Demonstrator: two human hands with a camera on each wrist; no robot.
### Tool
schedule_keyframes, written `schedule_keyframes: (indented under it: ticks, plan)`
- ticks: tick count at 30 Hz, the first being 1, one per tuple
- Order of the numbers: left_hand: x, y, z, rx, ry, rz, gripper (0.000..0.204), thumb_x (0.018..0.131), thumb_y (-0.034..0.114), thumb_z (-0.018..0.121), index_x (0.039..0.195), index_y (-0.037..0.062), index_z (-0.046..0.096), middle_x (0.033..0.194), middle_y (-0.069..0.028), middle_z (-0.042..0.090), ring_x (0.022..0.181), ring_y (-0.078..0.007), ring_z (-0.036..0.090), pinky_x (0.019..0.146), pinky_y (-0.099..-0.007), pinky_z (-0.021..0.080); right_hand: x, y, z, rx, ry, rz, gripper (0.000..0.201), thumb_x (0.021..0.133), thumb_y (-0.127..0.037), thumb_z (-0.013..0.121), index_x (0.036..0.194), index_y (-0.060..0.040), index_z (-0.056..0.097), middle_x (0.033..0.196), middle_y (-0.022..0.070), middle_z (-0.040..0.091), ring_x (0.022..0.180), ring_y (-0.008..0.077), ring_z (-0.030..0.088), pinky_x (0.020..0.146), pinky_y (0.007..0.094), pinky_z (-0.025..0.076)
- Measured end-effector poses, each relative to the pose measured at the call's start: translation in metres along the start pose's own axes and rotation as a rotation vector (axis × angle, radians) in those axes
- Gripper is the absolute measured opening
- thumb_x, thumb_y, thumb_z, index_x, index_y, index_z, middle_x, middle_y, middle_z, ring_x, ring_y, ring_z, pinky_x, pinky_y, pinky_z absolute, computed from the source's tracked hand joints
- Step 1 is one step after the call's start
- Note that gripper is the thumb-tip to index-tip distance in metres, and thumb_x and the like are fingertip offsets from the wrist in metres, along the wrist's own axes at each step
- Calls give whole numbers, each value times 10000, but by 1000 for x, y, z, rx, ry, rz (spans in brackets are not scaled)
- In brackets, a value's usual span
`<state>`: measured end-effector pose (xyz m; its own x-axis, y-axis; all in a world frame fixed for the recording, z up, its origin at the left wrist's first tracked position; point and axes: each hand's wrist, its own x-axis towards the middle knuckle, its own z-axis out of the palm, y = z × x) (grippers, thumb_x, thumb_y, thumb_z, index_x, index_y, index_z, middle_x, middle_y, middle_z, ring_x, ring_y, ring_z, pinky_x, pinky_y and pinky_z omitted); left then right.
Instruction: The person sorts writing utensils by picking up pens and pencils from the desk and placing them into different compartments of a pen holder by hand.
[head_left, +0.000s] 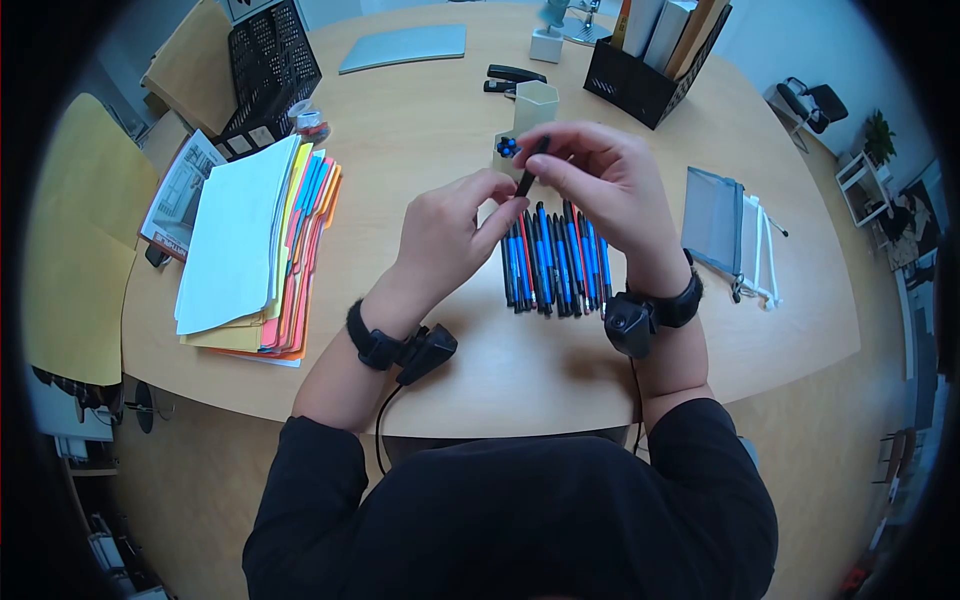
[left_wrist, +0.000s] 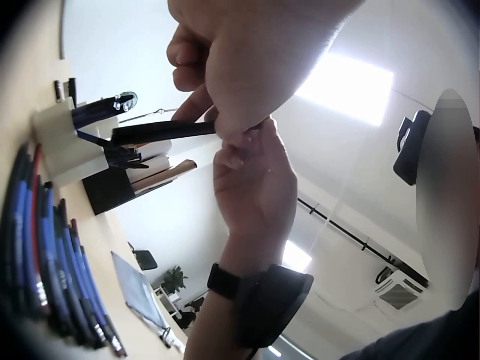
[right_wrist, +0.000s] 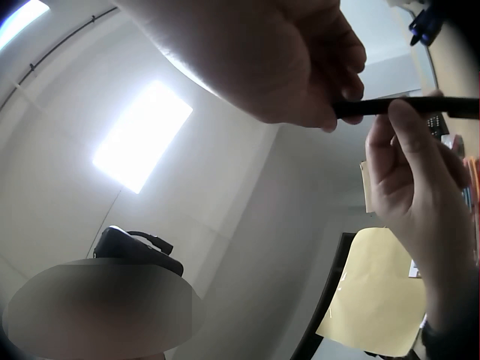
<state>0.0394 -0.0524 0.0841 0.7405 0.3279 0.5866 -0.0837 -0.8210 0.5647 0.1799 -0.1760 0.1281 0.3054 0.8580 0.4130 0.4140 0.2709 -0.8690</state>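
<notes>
Both hands hold one black pen (head_left: 533,168) above the table. The left hand (head_left: 447,229) pinches its lower end between thumb and fingers; the right hand (head_left: 617,190) pinches near its upper end. In the left wrist view the dark pen (left_wrist: 161,133) stretches from the fingers toward the pen holder. The right wrist view shows the left hand's (right_wrist: 420,176) thumb on the black pen (right_wrist: 375,107), with the right hand (right_wrist: 262,60) at its other end. Below the hands, a row of blue, black and red pens (head_left: 556,265) lies side by side on the table.
Behind the hands stands a pale holder (head_left: 536,106) with blue-black pens (head_left: 507,147). A stack of papers and folders (head_left: 240,240) lies left, a blue mesh pouch (head_left: 713,220) right. Farther back are a stapler (head_left: 515,74), a laptop (head_left: 403,48) and a black file box (head_left: 632,84).
</notes>
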Motion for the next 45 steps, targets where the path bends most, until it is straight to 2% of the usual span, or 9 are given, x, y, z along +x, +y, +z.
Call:
schedule_keyframes:
  ticks: [3,5,7,18,28,33,37,41,45]
  plan:
    - [-2,-14,12,109,-72,-82,186,849,252,639,839,67,621,732,-79,662,653,-272,644,584,-369,505,2,0,-2,-84,287,-221,240,876,-70,643,1103,6,633,872,53,684,765,80,625,683,214,497]
    - [-9,-32,26,358,-458,-169,209,854,260,610,810,59,643,743,-111,662,699,-310,645,623,-417,516,10,8,-9,-163,462,-393,273,878,-50,635,1144,3,600,884,61,689,779,90,636,702,224,505]
    - [-20,-44,44,368,-501,-207,225,853,265,602,790,55,652,748,-127,663,717,-322,647,639,-432,519,15,20,-22,-365,698,-609,375,877,-8,621,1236,-3,509,912,89,697,806,123,662,744,255,527]
    - [-10,-37,34,573,-797,-423,241,709,276,633,713,45,702,725,-156,667,708,-312,657,669,-405,529,35,100,-38,-796,669,-455,297,862,8,621,1154,-44,629,953,114,691,843,196,660,749,282,526]
    - [2,-18,-2,573,-631,-410,232,747,239,599,716,23,679,679,-144,651,686,-310,649,677,-401,518,32,65,-49,-742,702,-449,223,848,-86,613,1057,-34,672,1030,124,676,957,273,635,861,345,495]
    - [-1,13,-19,96,-95,-190,152,788,208,616,758,59,617,678,-82,629,578,-249,607,558,-359,481,10,4,-25,-108,368,-204,242,890,-28,598,1124,0,653,1087,117,673,905,113,625,800,230,495]
    - [-6,28,-12,64,-50,-3,136,812,197,620,794,63,603,700,-59,628,556,-219,600,527,-328,467,-3,-12,-5,171,43,-170,295,876,-32,628,1169,6,622,1039,131,688,822,103,622,718,215,494]
    - [-6,27,-2,9,-64,-53,149,816,213,639,807,67,612,705,-58,632,587,-225,613,537,-323,474,-7,-19,-9,91,49,-99,307,881,-28,621,1185,10,606,989,120,701,785,95,618,686,211,490]
    - [-9,-4,21,171,-197,-127,181,835,245,615,812,66,640,735,-93,653,656,-280,637,584,-379,501,4,-2,-25,-38,541,-367,254,902,-31,610,1153,1,599,951,110,705,796,99,630,703,217,507]
